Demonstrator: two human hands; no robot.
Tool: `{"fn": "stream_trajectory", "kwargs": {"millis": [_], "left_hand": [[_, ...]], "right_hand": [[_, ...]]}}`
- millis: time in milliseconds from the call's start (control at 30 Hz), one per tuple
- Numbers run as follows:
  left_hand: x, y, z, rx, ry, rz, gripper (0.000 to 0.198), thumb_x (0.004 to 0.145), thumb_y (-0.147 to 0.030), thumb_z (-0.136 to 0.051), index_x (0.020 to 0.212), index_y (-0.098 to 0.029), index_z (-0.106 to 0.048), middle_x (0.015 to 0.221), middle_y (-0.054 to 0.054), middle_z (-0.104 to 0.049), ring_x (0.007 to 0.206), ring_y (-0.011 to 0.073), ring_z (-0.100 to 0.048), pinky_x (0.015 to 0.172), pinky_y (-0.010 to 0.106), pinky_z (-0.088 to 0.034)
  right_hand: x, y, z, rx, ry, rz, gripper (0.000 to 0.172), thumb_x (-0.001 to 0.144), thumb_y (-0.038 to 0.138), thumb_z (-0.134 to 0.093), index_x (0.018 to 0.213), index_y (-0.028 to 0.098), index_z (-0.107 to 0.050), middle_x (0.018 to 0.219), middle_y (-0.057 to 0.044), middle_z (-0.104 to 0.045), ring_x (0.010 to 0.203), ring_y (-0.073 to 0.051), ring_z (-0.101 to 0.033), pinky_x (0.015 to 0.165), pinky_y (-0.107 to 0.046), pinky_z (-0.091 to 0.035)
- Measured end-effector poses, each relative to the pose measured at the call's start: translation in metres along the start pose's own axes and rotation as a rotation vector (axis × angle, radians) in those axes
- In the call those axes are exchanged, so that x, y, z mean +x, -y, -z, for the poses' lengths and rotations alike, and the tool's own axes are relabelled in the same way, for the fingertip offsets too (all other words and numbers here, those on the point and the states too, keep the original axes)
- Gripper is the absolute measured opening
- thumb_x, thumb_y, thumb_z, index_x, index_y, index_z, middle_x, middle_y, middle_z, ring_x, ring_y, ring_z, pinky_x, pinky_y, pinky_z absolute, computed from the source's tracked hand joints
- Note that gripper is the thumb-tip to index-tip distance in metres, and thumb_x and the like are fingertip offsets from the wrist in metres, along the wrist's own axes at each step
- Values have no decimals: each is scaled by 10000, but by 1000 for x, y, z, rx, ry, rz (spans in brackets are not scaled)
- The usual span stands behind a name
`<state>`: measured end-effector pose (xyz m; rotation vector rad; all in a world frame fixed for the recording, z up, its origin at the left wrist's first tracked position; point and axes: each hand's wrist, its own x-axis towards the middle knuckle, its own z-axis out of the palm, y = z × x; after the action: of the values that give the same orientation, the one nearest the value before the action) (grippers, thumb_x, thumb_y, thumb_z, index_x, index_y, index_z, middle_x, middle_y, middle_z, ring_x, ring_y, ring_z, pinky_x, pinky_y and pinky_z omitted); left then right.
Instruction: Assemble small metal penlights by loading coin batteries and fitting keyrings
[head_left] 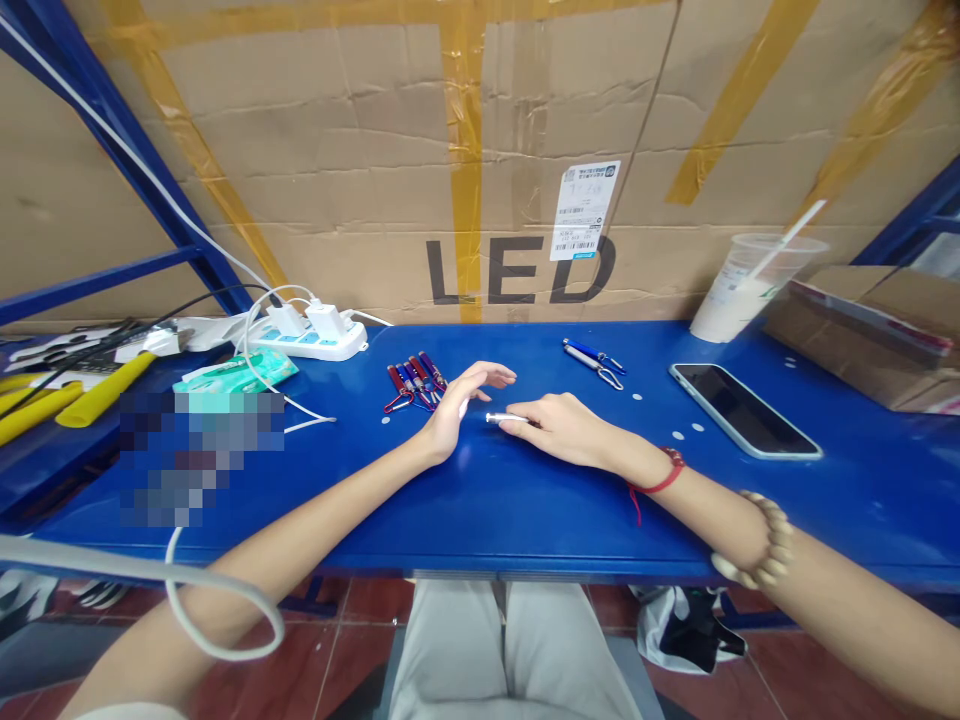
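Note:
My right hand [559,425] is closed on a small silver keychain flashlight [496,418], whose tip sticks out to the left past the fingers. My left hand [456,408] stands on its edge just left of it, fingers apart and curved, palm turned to the right, holding nothing. Behind my left hand lies a group of several red and blue keychain flashlights [415,378] with carabiner clips. At the back, right of centre, a blue keychain flashlight [589,349] and a silver one [583,355] lie side by side. All rest on the blue table [480,520].
On the right are a phone [746,410], a tilted-looking plastic cup [739,290] with a straw and a cardboard box [862,330]. A power strip [322,340], white cables and a green packet [236,372] lie left. A large carton [360,180] stands behind.

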<state>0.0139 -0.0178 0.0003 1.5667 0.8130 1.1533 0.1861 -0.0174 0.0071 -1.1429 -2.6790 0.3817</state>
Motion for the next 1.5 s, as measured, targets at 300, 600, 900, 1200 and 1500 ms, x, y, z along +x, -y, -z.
{"fn": "stream_trajectory", "kwargs": {"millis": [300, 600, 900, 1200, 1500], "left_hand": [[0, 0, 0, 9, -6, 17, 345, 822, -356, -326, 921, -174, -603, 1029, 75, -631, 1031, 229, -533, 831, 317, -374], [7, 9, 9, 53, -38, 10, 343, 836, -382, -340, 936, -176, -595, 1021, 70, -639, 1016, 223, -546, 823, 313, -381], [4, 3, 11, 250, -44, -32, 236, 838, -281, -401, 924, -175, -594, 1039, 64, -604, 1037, 206, -535, 915, 323, -376], [4, 6, 12, 463, -31, -70, 188, 832, -198, -427, 904, -182, -600, 1002, 48, -613, 1012, 186, -546, 928, 333, -397], [11, -5, 35, 976, -301, -248, 233, 822, -117, -404, 842, -183, -626, 913, 45, -651, 902, 199, -571, 825, 350, -412]], "right_hand": [[2, 3, 3, -52, 80, -12, 500, 978, 363, -217, 740, 184, -618, 716, -36, -669, 651, -161, -599, 599, -252, -313], [2, -23, -2, -305, -89, -274, 333, 967, 368, -275, 1113, 172, -502, 1082, -128, -619, 945, -233, -598, 673, -270, -385], [8, -74, -1, -451, -264, -485, 326, 934, 326, -323, 1094, 143, -540, 1077, -162, -561, 1012, -282, -502, 786, -356, -393], [12, -108, -6, -290, -327, -598, 454, 881, 348, -372, 1319, 241, -429, 1237, -157, -433, 1059, -320, -447, 854, -451, -376], [12, -114, -5, -264, -414, -716, 409, 874, 310, -391, 1250, 190, -497, 1174, -184, -485, 1080, -332, -452, 874, -481, -366]]}}
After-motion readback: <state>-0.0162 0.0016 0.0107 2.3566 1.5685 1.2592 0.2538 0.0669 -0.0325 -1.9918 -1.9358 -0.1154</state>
